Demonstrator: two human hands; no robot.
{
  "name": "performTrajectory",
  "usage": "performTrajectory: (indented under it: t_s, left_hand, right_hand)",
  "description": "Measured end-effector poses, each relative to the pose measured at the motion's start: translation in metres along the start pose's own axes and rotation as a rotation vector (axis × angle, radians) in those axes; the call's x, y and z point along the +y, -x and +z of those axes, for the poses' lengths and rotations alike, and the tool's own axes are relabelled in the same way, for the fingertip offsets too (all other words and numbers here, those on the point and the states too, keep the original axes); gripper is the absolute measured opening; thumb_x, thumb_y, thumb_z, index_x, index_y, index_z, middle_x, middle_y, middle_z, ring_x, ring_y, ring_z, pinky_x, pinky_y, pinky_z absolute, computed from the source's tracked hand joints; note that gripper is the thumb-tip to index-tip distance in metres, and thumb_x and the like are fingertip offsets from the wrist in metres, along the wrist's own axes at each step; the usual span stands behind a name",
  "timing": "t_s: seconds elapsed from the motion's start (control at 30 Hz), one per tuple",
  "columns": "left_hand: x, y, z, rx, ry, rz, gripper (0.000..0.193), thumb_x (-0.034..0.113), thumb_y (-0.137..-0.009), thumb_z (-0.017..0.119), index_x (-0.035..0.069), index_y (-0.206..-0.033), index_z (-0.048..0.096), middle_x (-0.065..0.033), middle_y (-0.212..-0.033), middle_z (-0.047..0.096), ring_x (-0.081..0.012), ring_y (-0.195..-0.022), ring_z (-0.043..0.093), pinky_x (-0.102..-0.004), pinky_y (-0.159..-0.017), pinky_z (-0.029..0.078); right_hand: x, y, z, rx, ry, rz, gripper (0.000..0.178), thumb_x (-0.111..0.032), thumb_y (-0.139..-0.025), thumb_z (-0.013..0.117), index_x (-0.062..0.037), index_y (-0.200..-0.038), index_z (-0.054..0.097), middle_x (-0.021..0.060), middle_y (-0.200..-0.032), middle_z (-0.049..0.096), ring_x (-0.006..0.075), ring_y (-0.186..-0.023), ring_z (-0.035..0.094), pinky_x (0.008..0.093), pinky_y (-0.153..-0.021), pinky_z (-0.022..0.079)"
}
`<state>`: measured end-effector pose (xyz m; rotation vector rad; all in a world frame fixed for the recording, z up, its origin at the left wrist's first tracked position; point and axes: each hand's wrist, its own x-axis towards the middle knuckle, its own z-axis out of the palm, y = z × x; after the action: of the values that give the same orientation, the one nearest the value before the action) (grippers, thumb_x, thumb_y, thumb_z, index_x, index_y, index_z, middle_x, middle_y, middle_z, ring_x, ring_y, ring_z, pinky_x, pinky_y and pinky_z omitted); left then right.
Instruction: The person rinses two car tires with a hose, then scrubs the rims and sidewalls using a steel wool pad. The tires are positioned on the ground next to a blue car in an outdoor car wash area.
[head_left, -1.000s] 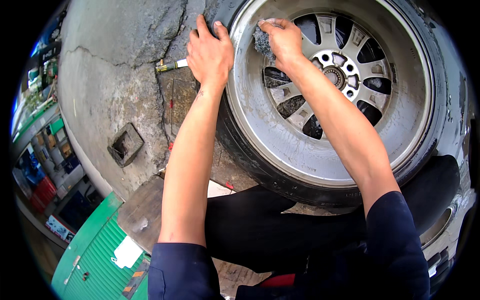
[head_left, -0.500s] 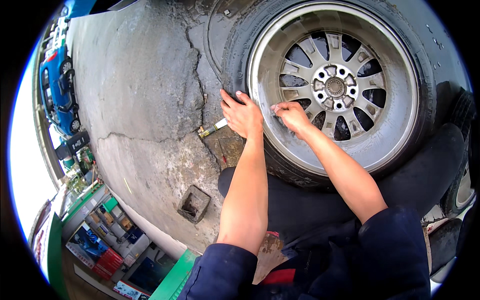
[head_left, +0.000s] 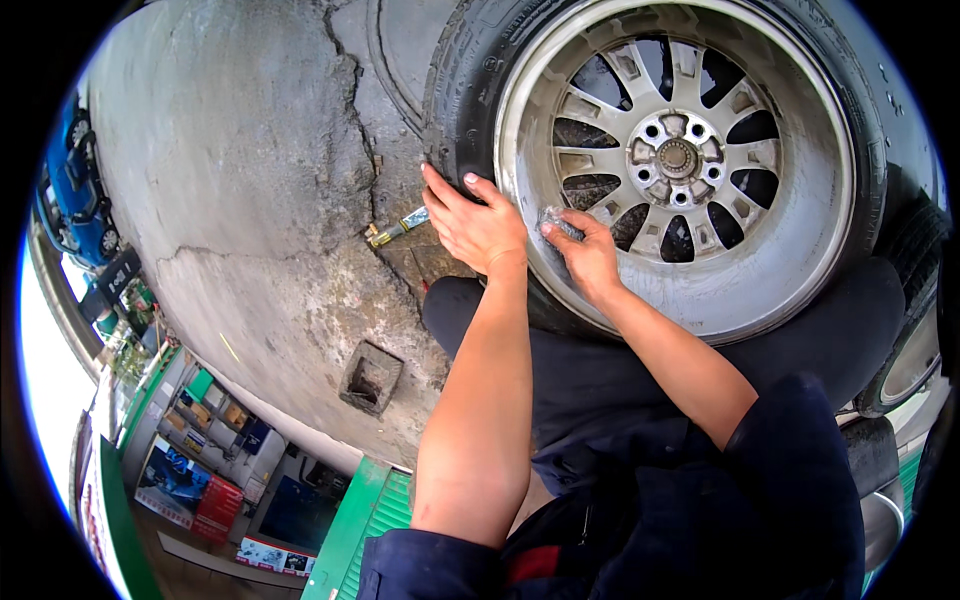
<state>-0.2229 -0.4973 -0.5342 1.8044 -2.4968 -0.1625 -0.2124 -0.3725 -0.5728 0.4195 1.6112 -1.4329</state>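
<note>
Currently, your right hand point(head_left: 588, 255) is at the lower-left part of the silver wheel rim point(head_left: 740, 285), its thumb and fingers clenched on a small grey wad point(head_left: 553, 216). The wad is at the rim's inner wall, near the outer lip; your fingers cover much of it, so its full shape cannot be told. Your left hand point(head_left: 482, 226) is just outside the rim on its left, laid over the black tyre point(head_left: 468, 105) that surrounds the rim. Its fingers are released and stretched out, with the thumb spread away from them. The rim has its hollow side facing you, spokes radiating from a hub with round bolt holes, and dull streaks marking its inner wall. Left of the rim, just beyond your left hand, a yellowish tool point(head_left: 394, 231) with a pale end lies on the cracked concrete floor point(head_left: 220, 150). Farther out, to the lower left of the rim, is a square hollow block point(head_left: 349, 387). Directly below the rim are your dark trousers point(head_left: 620, 375). Another wheel point(head_left: 914, 362) shows to the rim's lower right. Well to the rim's left is a blue car point(head_left: 86, 195), and well to its lower left, a green ribbed panel point(head_left: 387, 508).
</note>
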Motion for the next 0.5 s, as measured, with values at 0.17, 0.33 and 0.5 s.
performTrajectory:
  t_s: [0.17,0.33,0.5]
  left_hand:
    - [0.006,0.001,-0.003,-0.019,-0.027,0.02,0.059,0.038,-0.102,0.038,0.009,-0.153,0.031,-0.0244,-0.142,0.046,-0.0419,-0.127,0.05,-0.0512,-0.102,0.042]
    - [0.005,0.001,-0.007,0.022,-0.011,0.037,0.058,0.038,-0.103,0.039,0.005,-0.15,0.034,-0.0255,-0.138,0.049,-0.0432,-0.123,0.052,-0.0527,-0.098,0.045]
    - [0.013,0.004,-0.008,0.012,-0.042,0.03,0.058,0.037,-0.102,0.04,0.004,-0.149,0.035,-0.0263,-0.137,0.049,-0.0442,-0.122,0.052,-0.0529,-0.097,0.045]
  right_hand:
    - [-0.004,-0.012,0.001,-0.07,0.017,-0.205,0.031,-0.016,-0.082,0.08,0.0006,-0.107,0.071,0.0175,-0.112,0.069,0.0296,-0.106,0.066,0.0364,-0.093,0.05]
    - [-0.014,0.01,-0.024,-0.129,0.326,-0.411,0.029,-0.021,-0.085,0.075,-0.0028,-0.108,0.069,0.0201,-0.103,0.071,0.04,-0.099,0.066,0.043,-0.088,0.051]
    - [-0.03,0.0,-0.018,-0.148,0.466,-0.37,0.03,-0.02,-0.089,0.069,0.0022,-0.11,0.064,0.0267,-0.097,0.069,0.0445,-0.096,0.066,0.0498,-0.085,0.051]
